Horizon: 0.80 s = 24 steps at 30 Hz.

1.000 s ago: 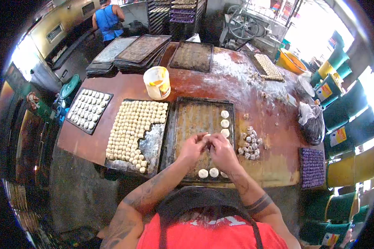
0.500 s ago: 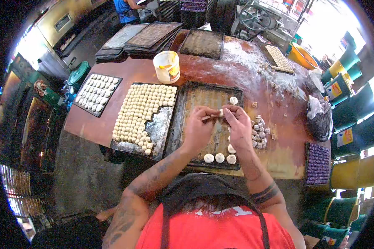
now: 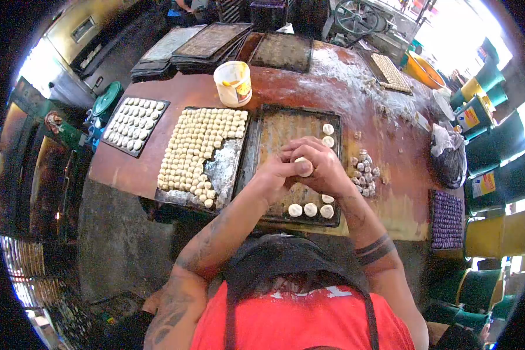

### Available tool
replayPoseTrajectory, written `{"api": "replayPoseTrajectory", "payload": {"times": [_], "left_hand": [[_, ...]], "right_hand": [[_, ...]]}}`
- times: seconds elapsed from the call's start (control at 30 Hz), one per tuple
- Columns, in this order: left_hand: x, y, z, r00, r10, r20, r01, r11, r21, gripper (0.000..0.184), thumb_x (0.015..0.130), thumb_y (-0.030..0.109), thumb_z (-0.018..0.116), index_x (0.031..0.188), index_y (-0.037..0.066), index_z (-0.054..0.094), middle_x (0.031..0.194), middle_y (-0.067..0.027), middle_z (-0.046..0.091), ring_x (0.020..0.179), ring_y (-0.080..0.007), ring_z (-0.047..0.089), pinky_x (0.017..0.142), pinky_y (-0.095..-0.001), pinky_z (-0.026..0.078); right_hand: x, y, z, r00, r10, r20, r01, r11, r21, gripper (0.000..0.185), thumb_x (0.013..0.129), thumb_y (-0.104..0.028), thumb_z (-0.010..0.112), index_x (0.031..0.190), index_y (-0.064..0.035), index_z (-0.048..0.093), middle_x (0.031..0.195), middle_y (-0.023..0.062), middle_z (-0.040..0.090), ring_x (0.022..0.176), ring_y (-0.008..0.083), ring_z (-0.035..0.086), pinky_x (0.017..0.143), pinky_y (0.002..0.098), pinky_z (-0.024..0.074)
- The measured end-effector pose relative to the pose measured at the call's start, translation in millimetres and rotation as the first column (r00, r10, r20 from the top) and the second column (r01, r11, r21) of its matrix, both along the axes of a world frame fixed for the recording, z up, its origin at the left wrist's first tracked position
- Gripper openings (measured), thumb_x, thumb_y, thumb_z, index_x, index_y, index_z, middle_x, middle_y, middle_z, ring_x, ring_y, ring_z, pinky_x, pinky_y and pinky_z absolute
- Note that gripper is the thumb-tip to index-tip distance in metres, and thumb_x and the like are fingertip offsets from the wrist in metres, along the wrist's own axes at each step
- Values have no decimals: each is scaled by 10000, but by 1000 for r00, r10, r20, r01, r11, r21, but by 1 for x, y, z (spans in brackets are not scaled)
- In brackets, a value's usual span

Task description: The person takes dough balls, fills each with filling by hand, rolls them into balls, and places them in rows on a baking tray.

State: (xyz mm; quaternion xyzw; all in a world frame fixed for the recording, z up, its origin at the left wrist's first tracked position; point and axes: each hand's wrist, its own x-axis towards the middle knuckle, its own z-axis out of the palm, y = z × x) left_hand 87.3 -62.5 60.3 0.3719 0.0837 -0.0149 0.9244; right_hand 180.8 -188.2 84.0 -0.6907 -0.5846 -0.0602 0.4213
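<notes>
My left hand (image 3: 276,176) and my right hand (image 3: 326,170) are together over a dark baking tray (image 3: 268,131), fingers closed around a pale dough ball (image 3: 303,167). The ball's upper side shows between my thumbs and fingers; the rest is hidden. Finished-looking round dough balls (image 3: 310,209) line the tray's near edge and its right side, partly covered by my right hand. Left of it, a floured tray (image 3: 224,166) carries rows of small dough pieces (image 3: 195,146). To the right, a pile of small brownish floured lumps (image 3: 364,175) lies on the table.
A white bucket (image 3: 233,84) stands behind the trays. Another tray of dough balls (image 3: 135,125) sits at the left, stacked trays (image 3: 210,46) at the back. Purple pieces (image 3: 447,219) fill a tray at the right, near a plastic bag (image 3: 448,154). Another person (image 3: 186,7) is in the background.
My hands, earlier pinching a small bit of dough between the fingertips, have closed together around the dough ball. A second ball at the tray's right side is now uncovered. The view has shifted slightly.
</notes>
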Motion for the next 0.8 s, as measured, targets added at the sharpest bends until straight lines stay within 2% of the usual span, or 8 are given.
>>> {"api": "replayPoseTrajectory", "payload": {"times": [0.07, 0.27, 0.33, 0.4, 0.53, 0.57, 0.67, 0.8], "left_hand": [[-4, -4, -14, 993, -54, -104, 28, 971, -239, 300, 861, 133, 761, 1113, 16, 647, 1041, -70, 675, 951, -192, 645, 805, -314, 512], [-13, 17, -43, 966, 119, -229, -125, 992, -10, 283, 879, 78, 716, 1135, -9, 631, 1015, -84, 694, 902, -169, 667, 754, -305, 540], [-20, 15, -38, 901, 376, -215, -276, 881, 384, 253, 900, 41, 673, 1141, -22, 624, 1025, -90, 702, 914, -161, 672, 784, -301, 554], [-31, 6, -47, 949, 304, -84, -133, 628, 767, 245, 924, 26, 630, 1160, -34, 608, 1063, -106, 699, 927, -150, 671, 834, -307, 552], [-65, 15, -117, 975, 200, 97, -177, 432, 884, 475, 881, 23, 639, 1339, -12, 515, 1321, -160, 584, 1204, -199, 567, 1001, -338, 461], [-68, 21, -122, 967, 253, 26, -157, 512, 845, 502, 871, 25, 645, 1351, -5, 503, 1339, -157, 567, 1224, -207, 549, 1008, -342, 454], [-78, 34, -127, 929, 334, -158, -97, 633, 768, 557, 849, 28, 659, 1377, 12, 481, 1359, -146, 540, 1247, -225, 521, 1015, -346, 443], [-84, 51, -122, 908, 371, -196, -66, 587, 807, 460, 870, 24, 646, 1315, 24, 529, 1238, -104, 600, 1139, -191, 568, 967, -307, 465]], "right_hand": [[-1, -4, -3, 998, -58, 21, 59, 998, -33, 305, 692, -92, 834, 909, -76, 620, 1098, 102, 672, 1024, 330, 643, 867, 422, 523], [-37, 5, -63, 788, -329, -520, 285, 944, -165, 464, 780, -84, 819, 1158, -42, 552, 1057, 81, 623, 992, 180, 613, 867, 327, 513], [-39, 5, -83, 545, -186, -817, 248, 967, -55, 392, 847, -80, 770, 1182, -7, 580, 1066, 77, 648, 988, 165, 628, 878, 318, 527], [-34, -3, -104, 453, -388, -803, 282, 917, -284, 338, 897, -92, 726, 1186, 29, 600, 1050, 77, 677, 945, 152, 651, 853, 300, 545], [-53, -24, -139, 521, -441, -731, 121, 886, -448, 269, 866, -182, 707, 1079, -19, 701, 983, 159, 731, 884, 251, 699, 832, 368, 551], [-62, -23, -120, 626, -493, -604, 75, 809, -583, 294, 890, -89, 693, 1164, 1, 638, 976, 95, 710, 828, 172, 672, 747, 305, 554], [-73, -18, -152, 957, -250, -145, 69, 685, -726, 341, 841, -111, 674, 1177, -60, 651, 1219, 156, 649, 1140, 334, 588, 956, 429, 482], [-87, -27, -149, 958, -259, -122, 126, 763, -634, 438, 826, -142, 676, 1245, -44, 595, 1358, 170, 545, 1319, 386, 446, 1131, 468, 341]]}}
